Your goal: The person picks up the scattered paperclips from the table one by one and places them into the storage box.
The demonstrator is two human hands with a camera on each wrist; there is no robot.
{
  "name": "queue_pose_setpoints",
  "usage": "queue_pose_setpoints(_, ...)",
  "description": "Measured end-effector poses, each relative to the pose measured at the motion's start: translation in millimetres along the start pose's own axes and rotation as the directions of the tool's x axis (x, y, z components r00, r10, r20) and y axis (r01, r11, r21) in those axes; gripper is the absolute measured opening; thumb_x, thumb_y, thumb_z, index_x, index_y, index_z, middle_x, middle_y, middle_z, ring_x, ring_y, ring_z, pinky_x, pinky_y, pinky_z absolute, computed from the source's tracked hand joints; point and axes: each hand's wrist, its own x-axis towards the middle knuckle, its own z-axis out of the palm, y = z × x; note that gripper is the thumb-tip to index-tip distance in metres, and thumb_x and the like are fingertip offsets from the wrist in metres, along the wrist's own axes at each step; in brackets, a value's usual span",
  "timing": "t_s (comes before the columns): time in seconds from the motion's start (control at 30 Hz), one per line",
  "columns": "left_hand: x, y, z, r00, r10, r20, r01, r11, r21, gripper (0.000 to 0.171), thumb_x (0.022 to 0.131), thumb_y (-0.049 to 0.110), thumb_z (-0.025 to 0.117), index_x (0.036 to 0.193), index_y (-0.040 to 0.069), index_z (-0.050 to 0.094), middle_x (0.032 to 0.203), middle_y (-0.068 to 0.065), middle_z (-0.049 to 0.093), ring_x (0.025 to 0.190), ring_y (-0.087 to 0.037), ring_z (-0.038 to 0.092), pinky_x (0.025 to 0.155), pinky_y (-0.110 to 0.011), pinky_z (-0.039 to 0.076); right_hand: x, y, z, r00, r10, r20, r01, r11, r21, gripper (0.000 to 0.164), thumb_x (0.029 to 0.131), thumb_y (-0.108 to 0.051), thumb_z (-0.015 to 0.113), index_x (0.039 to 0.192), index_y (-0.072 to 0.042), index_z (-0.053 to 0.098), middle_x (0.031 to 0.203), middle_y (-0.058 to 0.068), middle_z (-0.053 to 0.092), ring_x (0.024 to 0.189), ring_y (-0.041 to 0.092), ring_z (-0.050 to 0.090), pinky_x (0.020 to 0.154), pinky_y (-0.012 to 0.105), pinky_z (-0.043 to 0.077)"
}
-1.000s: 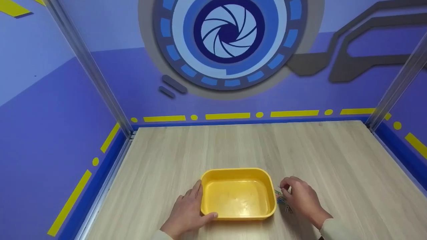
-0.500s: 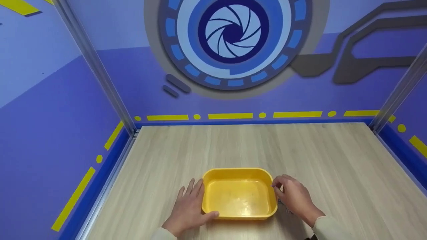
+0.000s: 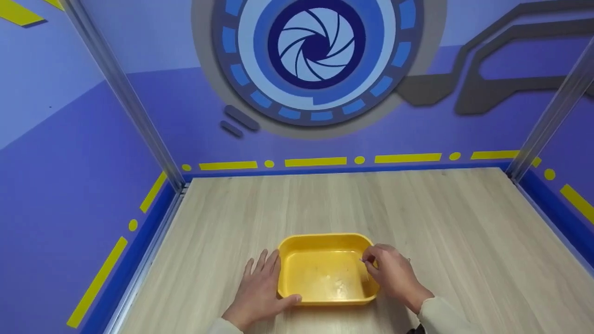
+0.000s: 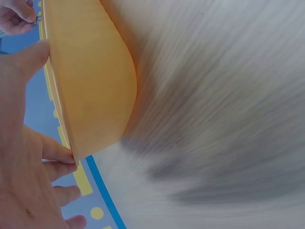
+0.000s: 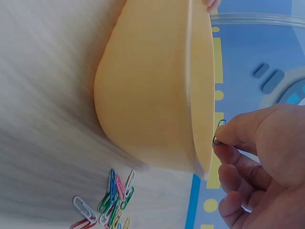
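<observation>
A yellow rectangular plastic box (image 3: 325,237) stands on the wooden table, its inside facing up. My left hand (image 3: 260,290) rests on its left end, fingers fairly straight along the side and the thumb on the front rim. Over the right end, my right hand (image 3: 394,273) pinches a small blue paper clip (image 5: 218,132) between thumb and forefinger. Several coloured paper clips (image 5: 114,195) lie on the table beside the box in the right wrist view. In the head view the right hand hides that pile.
The pale wooden table (image 3: 222,213) meets a printed blue and purple back wall (image 3: 153,116). Metal corner posts (image 3: 130,106) rise at its far left and far right corners.
My right hand has moved left from beside the paper clips to over the box's right end, carrying one clip. The left hand stays on the box.
</observation>
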Motion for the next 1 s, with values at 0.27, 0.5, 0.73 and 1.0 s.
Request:
queue_pose_setpoints(0.27,0.1,-0.6,-2.9,1.000,-0.004,0.011,0.004,1.000,-0.007,0.109,0.076,0.080,0.051,0.154,0.009,0.022,0.160,-0.008,0.026,0.149,-0.035,0.017,0.118,-0.061,0.011,8,-4,6,0.999,-0.029,0.019,0.029,0.999,-0.026,0.011,0.081,-0.009,0.073,0.078,-0.018,0.067,0.078,-0.008,0.059,0.075,0.008,0.050,0.073,0.030,0.052)
queue_pose_setpoints(0.5,-0.8,1.1,-3.4,1.000,0.000,0.014,0.000,1.000,-0.004,0.107,0.077,0.078,0.052,0.154,0.009,0.021,0.160,-0.008,0.026,0.149,-0.035,0.017,0.118,-0.061,0.011,14,-4,14,0.998,-0.022,0.058,0.024,0.999,-0.033,0.009,0.081,-0.009,0.074,0.079,-0.016,0.068,0.078,-0.006,0.059,0.076,0.012,0.049,0.076,0.032,0.053)
queue_pose_setpoints(0.73,-0.6,3.4,-4.5,1.000,0.028,0.008,-0.028,1.000,0.007,0.105,0.079,0.075,0.053,0.153,0.005,0.024,0.159,-0.009,0.026,0.148,-0.036,0.019,0.117,-0.061,0.012,17,-2,18,0.997,-0.011,0.082,0.013,1.000,-0.018,0.010,0.080,-0.006,0.074,0.080,-0.015,0.069,0.076,-0.007,0.059,0.078,0.014,0.049,0.078,0.034,0.051)
queue_pose_setpoints(1.0,-2.4,0.7,-7.4,0.999,0.037,0.000,-0.037,0.999,0.026,0.105,0.080,0.074,0.054,0.152,0.003,0.025,0.159,-0.011,0.028,0.148,-0.036,0.021,0.117,-0.060,0.014,20,-6,21,0.993,0.011,0.120,-0.011,1.000,0.002,0.010,0.081,-0.006,0.074,0.084,-0.014,0.070,0.079,-0.005,0.059,0.081,0.015,0.050,0.082,0.037,0.053)
